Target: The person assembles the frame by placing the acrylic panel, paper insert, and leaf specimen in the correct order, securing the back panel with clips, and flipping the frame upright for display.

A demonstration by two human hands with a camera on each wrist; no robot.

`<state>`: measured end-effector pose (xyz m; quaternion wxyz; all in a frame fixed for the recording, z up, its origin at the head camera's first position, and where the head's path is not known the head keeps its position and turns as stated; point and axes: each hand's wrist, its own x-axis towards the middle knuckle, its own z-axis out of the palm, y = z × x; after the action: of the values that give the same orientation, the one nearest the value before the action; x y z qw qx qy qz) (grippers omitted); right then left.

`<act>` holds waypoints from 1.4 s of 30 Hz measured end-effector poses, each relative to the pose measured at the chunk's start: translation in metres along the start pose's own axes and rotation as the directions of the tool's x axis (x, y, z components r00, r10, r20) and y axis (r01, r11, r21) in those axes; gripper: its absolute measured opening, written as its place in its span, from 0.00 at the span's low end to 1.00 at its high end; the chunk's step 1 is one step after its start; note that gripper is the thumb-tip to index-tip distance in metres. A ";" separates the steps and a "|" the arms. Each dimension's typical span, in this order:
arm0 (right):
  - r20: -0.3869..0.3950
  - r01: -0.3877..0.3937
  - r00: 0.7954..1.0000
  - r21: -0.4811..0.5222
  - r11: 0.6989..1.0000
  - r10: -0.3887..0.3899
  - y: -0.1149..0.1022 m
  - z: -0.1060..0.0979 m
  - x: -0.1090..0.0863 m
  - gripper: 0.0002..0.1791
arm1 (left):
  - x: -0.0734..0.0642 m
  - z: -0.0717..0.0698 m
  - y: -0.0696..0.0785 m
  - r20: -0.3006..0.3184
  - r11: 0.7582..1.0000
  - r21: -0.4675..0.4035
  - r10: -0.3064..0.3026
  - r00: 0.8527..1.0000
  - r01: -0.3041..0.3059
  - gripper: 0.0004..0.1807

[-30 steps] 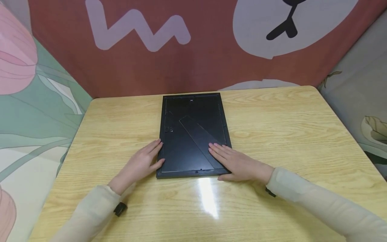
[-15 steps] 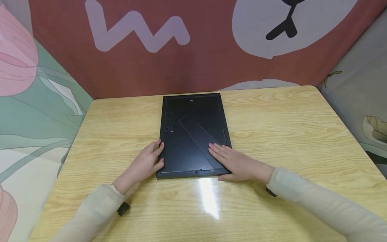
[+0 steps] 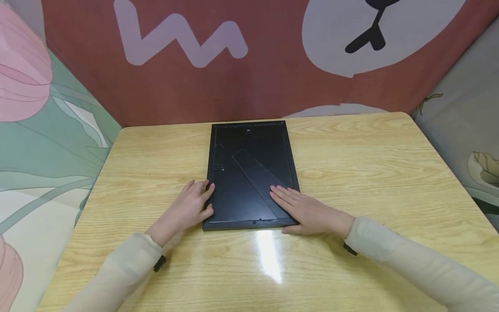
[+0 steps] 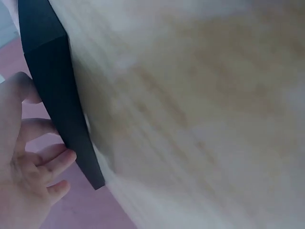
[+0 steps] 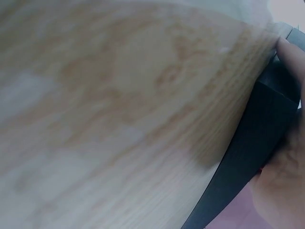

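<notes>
A black picture frame lies back side up on the wooden table, its easel leg folded flat and slanting across the backing. My left hand is at the frame's lower left edge, thumb and index fingertip on the rim. In the left wrist view, some loosely bent fingertips touch the black side of the frame. Flat over the lower right corner rests my right hand, fingers straight on the backing and easel leg, thumb along the near edge. The right wrist view shows the thumb by the frame's corner.
The wooden table meets a red printed wall covering just behind the frame. Floral-print coverings hang at left and right. Small metal hangers sit on the backing. A bright reflection lies on the near tabletop.
My left hand has shifted slightly toward the right, and its index finger has come over the rim onto the backing. The right hand and the frame have stayed in place.
</notes>
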<state>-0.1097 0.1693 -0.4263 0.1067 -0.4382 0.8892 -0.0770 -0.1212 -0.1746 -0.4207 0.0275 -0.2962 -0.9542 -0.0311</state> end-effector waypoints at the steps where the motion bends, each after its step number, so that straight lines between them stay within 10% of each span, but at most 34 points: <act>1: 0.008 -0.008 1.000 0.005 1.000 0.008 0.000 0.000 0.000 0.51 | 0.001 -0.001 0.000 0.011 1.000 0.016 0.001 1.000 -0.001 0.29; 24: 0.058 -0.047 0.997 0.059 0.997 0.043 0.002 -0.003 -0.007 0.53 | 0.007 -0.007 0.015 0.045 0.997 0.059 -0.048 0.998 0.045 0.27; 42: -0.007 -0.059 0.998 0.108 0.992 0.061 -0.001 -0.004 -0.029 0.52 | 0.084 0.001 0.042 0.209 0.985 -0.169 -0.012 0.978 0.048 0.37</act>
<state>-0.0929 0.1918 -0.4185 0.1277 -0.4044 0.8971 -0.1238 -0.1670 -0.0929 -0.4137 -0.0980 -0.2844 -0.9500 -0.0832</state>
